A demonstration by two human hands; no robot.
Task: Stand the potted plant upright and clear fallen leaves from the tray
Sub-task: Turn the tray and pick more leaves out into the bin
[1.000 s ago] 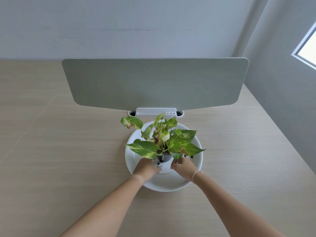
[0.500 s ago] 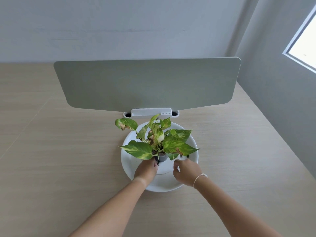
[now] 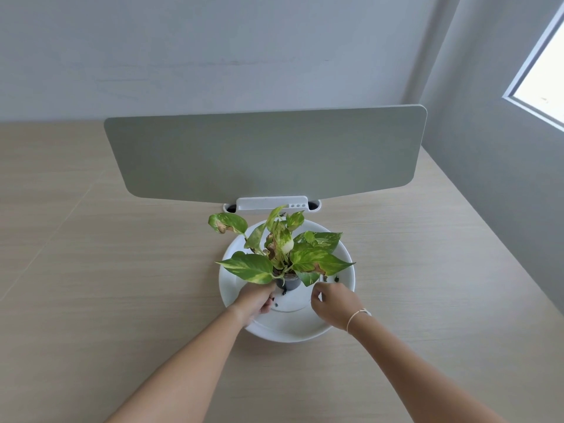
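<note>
Plant (image 3: 282,254) stands upright in its small dark pot (image 3: 288,283) at the middle of the frame, on the white round tray (image 3: 293,328) that rests on the bench (image 3: 91,300), so by the look of it the first half of your job is as good as done. Your left hand (image 3: 254,302) is at the pot's left side, low under the big leaf; the fingers (image 3: 266,305) curl inward toward the pot's base, but the leaf and the hand itself hide the contact, so you cannot tell from here whether they grip the pot or only steady it. Your right hand (image 3: 334,302) sits just right of the pot, apart from it, with fingers loosely curled and thumb raised, holding nothing that shows. What is left is the clearing: a few small dark bits (image 3: 335,279) lie on the tray near the right rim, above your right hand, and a couple more (image 3: 276,304) beside your left hand; they are too small to say whether they are leaf scraps or soil. Several leaves on the plant carry brown, dried patches, yet they are attached, not fallen. Behind the tray, in the upper half of the frame, a grey panel (image 3: 265,154) stands on a white holder (image 3: 271,204).
</note>
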